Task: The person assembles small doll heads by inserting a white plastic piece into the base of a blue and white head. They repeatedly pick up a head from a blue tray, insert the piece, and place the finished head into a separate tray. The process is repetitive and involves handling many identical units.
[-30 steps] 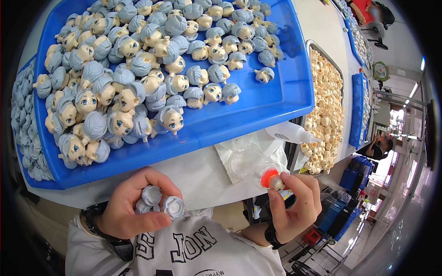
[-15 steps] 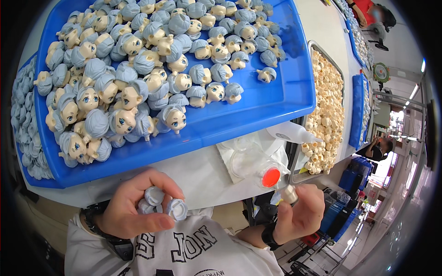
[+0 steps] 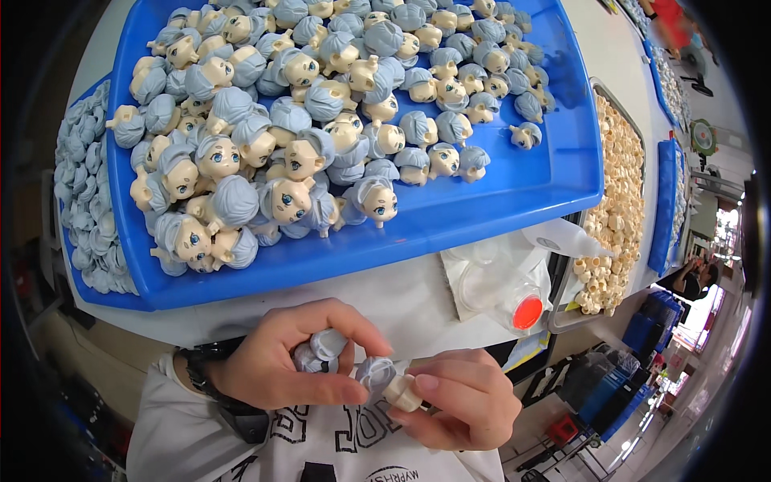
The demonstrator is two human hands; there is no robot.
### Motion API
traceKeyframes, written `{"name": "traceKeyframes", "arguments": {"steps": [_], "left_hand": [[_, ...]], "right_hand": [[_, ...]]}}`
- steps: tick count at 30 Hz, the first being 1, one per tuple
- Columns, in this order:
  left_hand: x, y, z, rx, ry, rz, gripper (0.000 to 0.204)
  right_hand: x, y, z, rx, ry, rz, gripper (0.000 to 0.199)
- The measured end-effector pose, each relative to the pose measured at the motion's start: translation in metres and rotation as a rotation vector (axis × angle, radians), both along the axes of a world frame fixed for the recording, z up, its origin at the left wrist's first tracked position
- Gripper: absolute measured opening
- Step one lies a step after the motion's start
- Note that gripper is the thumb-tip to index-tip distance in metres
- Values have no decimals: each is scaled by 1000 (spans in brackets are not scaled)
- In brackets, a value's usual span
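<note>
My left hand (image 3: 277, 369) is closed around several grey-blue doll hair pieces. One hair piece (image 3: 375, 372) sits at the fingertips with its hollow side showing, while others (image 3: 328, 344) are tucked behind in the fingers. Between the thumb and fingers of my right hand (image 3: 474, 398) is a cream-coloured doll head piece (image 3: 403, 394). It meets the edge of the fingertip hair piece in front of my shirt; whether it is seated inside cannot be made out. Beyond both hands stands a blue tray (image 3: 482, 209) holding many doll heads (image 3: 373, 201) with grey-blue hair and painted eyes.
At far left, another blue bin holds loose grey-blue hair pieces (image 3: 88, 209). To the right are a clear bottle with a red cap (image 3: 528, 312), a white squeeze bottle (image 3: 562, 238) and a metal tray of cream pieces (image 3: 614, 193). Another person (image 3: 697, 279) sits farther off.
My right hand has moved left with the cream head piece, bringing it against the hair piece in my left hand. The tray and table appear farther right in the view.
</note>
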State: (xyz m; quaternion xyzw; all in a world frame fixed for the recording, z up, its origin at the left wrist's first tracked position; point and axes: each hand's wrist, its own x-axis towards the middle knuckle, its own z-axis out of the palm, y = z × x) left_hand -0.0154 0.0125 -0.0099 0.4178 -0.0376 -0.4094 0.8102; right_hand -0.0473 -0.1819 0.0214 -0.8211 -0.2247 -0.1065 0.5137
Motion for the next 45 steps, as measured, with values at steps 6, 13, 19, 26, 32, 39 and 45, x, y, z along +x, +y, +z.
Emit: {"name": "traceKeyframes", "arguments": {"steps": [6, 13, 19, 26, 32, 39, 45], "left_hand": [[2, -3, 4, 45, -105, 27, 33], [5, -1, 13, 112, 158, -77, 45], [8, -2, 15, 184, 186, -193, 50], [5, -1, 12, 153, 117, -269, 40], [13, 6, 4, 99, -242, -421, 36], [-10, -4, 7, -221, 97, 558, 55], [-9, -2, -3, -6, -4, 270, 55]], "right_hand": [[-1, 7, 1, 30, 174, -43, 35], [5, 11, -5, -231, 6, -100, 44], [8, 10, -5, -414, 83, -89, 40], [7, 8, -9, -281, -47, -107, 43], [-1, 10, -5, -207, -115, -101, 42], [-18, -20, -13, 270, -338, -226, 41], [-25, -139, 12, -490, 153, -1152, 27]]}}
